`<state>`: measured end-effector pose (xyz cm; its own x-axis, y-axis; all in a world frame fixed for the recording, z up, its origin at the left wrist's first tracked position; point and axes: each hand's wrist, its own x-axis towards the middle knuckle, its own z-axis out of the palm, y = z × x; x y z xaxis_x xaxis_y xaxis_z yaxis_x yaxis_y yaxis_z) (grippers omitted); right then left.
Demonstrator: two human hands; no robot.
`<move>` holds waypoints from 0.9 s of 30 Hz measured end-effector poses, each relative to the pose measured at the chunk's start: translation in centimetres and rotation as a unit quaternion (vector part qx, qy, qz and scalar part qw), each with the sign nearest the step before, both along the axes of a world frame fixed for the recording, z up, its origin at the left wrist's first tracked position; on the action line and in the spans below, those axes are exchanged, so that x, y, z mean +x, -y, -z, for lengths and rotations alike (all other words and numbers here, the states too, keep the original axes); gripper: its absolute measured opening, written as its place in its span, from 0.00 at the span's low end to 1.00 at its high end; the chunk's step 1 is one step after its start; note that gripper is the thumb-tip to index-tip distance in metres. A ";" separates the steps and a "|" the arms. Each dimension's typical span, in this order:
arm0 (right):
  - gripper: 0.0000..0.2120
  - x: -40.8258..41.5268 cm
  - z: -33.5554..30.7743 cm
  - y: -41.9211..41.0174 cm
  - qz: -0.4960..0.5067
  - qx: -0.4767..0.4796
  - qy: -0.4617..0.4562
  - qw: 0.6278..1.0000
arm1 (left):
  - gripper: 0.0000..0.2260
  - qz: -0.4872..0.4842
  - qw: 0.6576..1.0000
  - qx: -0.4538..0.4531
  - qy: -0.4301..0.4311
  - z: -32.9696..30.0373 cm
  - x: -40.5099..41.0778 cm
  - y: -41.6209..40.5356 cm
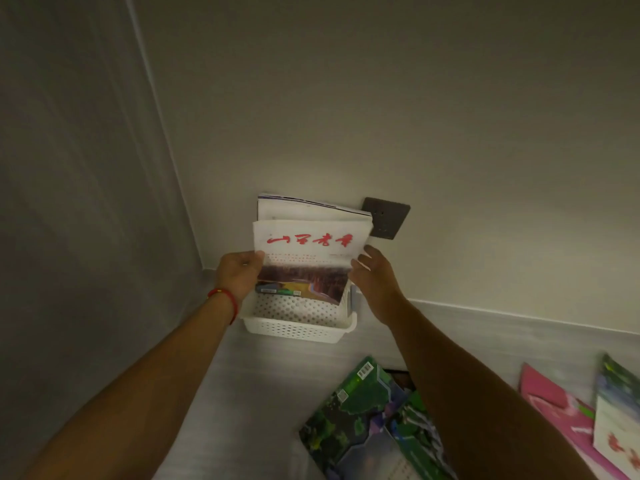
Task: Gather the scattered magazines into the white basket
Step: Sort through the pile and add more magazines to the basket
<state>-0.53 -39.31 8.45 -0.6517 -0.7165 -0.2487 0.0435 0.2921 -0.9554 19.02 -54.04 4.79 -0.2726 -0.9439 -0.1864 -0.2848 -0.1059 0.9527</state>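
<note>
White basket (298, 329) sits on the floor (263, 382) at the back, tight against the wall (450, 133) near the corner where the 2 walls meet. Several magazines stand upright in it, leaning on the wall; the front magazine (306, 251) has a white cover w/ red characters and a dark photo on its lower half. Left hand (239, 271) grips that magazine's left edge, fingers curled round it, thumb on the cover; red string bracelet (225, 299) on the wrist. Right hand (374, 278) is at the magazine's right edge, fingers fairly straight & spread; can't tell if it pinches or only touches. Grey wall plate (386, 218) just behind the stack, right side. More magazines lie flat on the floor nearer the front: green magazine (360, 420) front-centre, pink magazine (554, 410) & another at the right edge.
</note>
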 end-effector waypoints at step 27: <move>0.17 -11.5 10.7 -46.3 0.031 0.310 -0.203 0.928 | 0.16 0.409 0.883 -0.158 0.169 7.4 -12.6 -37.6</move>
<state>-11.99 7.03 -2.27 -0.8174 -0.4752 -0.3256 -0.2475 0.8001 -0.5464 6.46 -16.40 -2.62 -0.8661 -0.4770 -0.1495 -0.4165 0.5232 0.7435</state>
